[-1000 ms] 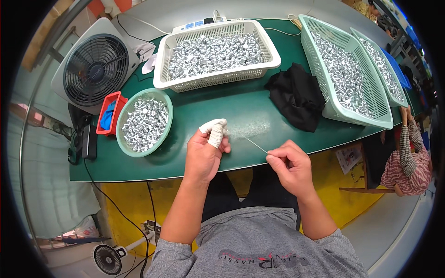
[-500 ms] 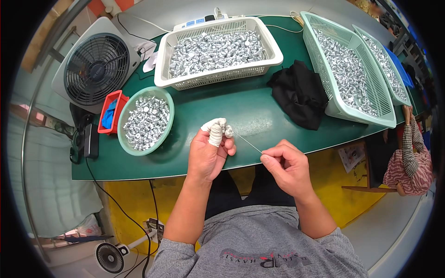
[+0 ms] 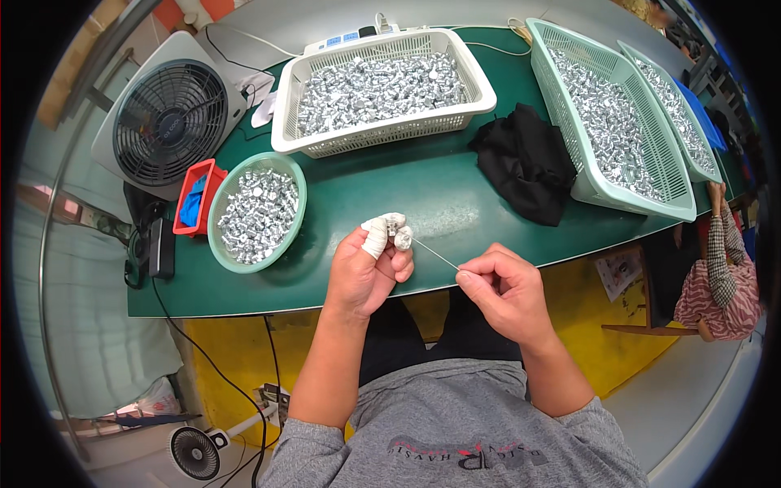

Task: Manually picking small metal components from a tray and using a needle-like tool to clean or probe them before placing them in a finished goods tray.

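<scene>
My left hand (image 3: 368, 272) is raised over the front edge of the green table (image 3: 407, 203). White tape wraps its thumb and forefinger. Between them it pinches a small silver metal part (image 3: 402, 237). My right hand (image 3: 504, 293) grips a thin metal pin (image 3: 435, 254) whose tip touches that part. Both hands hover above my lap, close together. The round green bowl (image 3: 259, 213) of silver parts sits just left of my left hand.
A white basket (image 3: 382, 89) of silver parts stands at the back. Two green baskets (image 3: 610, 122) of parts lie at the right, beside a black cloth (image 3: 525, 159). A grey fan (image 3: 167, 118) and a red box (image 3: 195, 199) are at the left. Another person (image 3: 720, 276) sits at the right.
My right hand has drawn closer to my left hand, bringing the pin up to the silver part. The left hand stays nearly where it was.
</scene>
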`<control>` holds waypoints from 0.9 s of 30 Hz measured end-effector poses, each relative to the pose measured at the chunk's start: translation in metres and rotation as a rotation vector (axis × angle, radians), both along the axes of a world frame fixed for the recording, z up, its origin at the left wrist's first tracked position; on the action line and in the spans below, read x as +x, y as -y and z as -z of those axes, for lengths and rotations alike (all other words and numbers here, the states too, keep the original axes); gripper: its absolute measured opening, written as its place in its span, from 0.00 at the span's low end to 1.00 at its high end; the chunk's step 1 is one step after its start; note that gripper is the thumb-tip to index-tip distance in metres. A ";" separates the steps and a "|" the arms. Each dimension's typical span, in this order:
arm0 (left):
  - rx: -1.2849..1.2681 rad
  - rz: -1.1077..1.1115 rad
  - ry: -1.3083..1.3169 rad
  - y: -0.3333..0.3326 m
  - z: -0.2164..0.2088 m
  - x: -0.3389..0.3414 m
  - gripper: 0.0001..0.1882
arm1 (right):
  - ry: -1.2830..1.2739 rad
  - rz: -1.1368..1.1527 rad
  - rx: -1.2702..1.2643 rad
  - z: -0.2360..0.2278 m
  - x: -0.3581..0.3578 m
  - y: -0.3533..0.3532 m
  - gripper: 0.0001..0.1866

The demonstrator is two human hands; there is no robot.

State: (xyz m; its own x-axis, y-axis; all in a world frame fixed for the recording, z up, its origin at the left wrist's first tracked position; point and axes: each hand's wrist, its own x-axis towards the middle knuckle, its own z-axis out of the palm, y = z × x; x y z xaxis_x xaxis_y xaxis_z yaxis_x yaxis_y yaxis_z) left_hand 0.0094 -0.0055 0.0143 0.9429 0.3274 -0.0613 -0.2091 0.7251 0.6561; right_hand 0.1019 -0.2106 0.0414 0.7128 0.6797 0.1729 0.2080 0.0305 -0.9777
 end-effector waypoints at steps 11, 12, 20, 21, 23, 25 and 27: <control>0.037 0.103 0.015 -0.003 0.002 -0.001 0.17 | -0.032 -0.016 -0.010 -0.006 0.001 0.001 0.01; 0.037 0.103 0.015 -0.003 0.001 -0.001 0.17 | -0.032 -0.019 -0.010 -0.007 0.001 0.001 0.01; 0.196 0.068 -0.052 0.006 -0.003 -0.003 0.16 | -0.104 -0.055 0.001 -0.009 0.008 0.004 0.01; 0.220 0.042 -0.035 0.007 -0.001 -0.004 0.16 | -0.135 -0.061 0.014 -0.009 0.008 0.004 0.01; 0.268 -0.011 0.001 0.009 0.002 -0.004 0.14 | -0.065 -0.055 0.018 -0.008 0.008 0.003 0.01; 0.295 -0.010 -0.039 0.012 -0.001 -0.004 0.13 | 0.072 -0.042 0.025 -0.006 0.007 0.002 0.01; 0.349 -0.008 -0.121 0.014 -0.005 -0.003 0.11 | 0.248 0.010 0.032 -0.001 0.008 0.000 0.01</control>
